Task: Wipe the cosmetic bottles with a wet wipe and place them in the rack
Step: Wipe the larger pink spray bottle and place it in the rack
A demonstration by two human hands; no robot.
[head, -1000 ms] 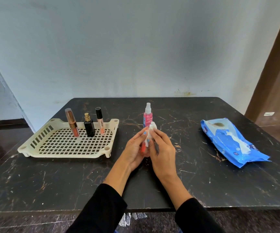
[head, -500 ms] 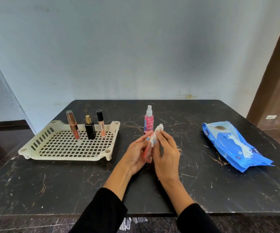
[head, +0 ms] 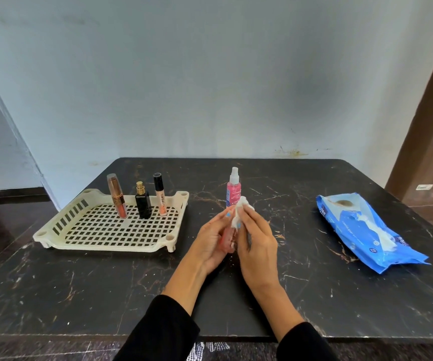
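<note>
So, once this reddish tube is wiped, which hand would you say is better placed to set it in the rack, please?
Left, probably: the left hand already holds the reddish tube and is nearer the rack, while the right hand holds the wet wipe.

The hands point(head: 236, 238) and white wipe point(head: 240, 212) hide most of the held reddish bottle point(head: 227, 237).

A black marble-patterned table point(head: 80, 295) with pale veins fills the lower view. Behind it, at 12 o'clock, rises a light blue wall point(head: 210, 74), smudged dark toward 2 o'clock. A brown door frame point(head: 428, 121) stands at 3 o'clock.
</note>
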